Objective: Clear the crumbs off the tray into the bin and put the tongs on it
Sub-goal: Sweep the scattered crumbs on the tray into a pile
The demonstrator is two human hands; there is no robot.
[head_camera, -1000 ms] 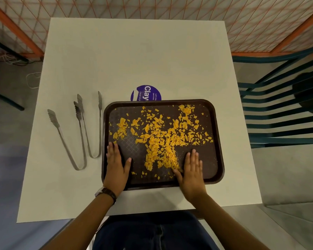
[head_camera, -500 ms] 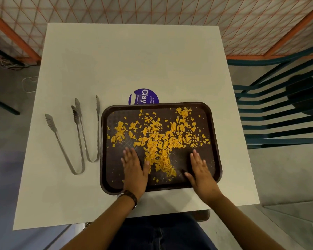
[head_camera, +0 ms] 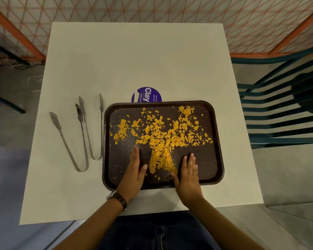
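Holding a scatter of orange crumbs (head_camera: pixel 161 139), the dark brown tray (head_camera: pixel 207 170) sits on the white counter (head_camera: pixel 134 60) at its near side. Most of the crumbs spread across the tray's middle and far half, and a thicker strip runs back toward the near rim. The tray's far edge covers part of a round purple sticker (head_camera: pixel 146 95).

Both hands lie palm-down on the tray floor, one on each side of that strip. The left hand (head_camera: pixel 134 171), with a watch (head_camera: pixel 118 197) on its wrist, has its fingers (head_camera: pixel 135 156) straight and together, gripping nothing, and its thumb is just beside the crumbs. The right hand (head_camera: pixel 188 173) is flat too, its fingers (head_camera: pixel 190 162) straight and holding nothing, with its thumb against the strip's near end.

Two metal tongs lie on the counter to the left of the tray, untouched: the outer tongs (head_camera: pixel 80 170) well apart from it, the inner tongs (head_camera: pixel 96 158) just beside its left rim.

A second ago the left hand rested by the tray's left rim; it has since slid inward to the crumbs. Half a second ago the right hand sat farther right, apart from the strip; now it is against it. Tray and tongs have kept their places.
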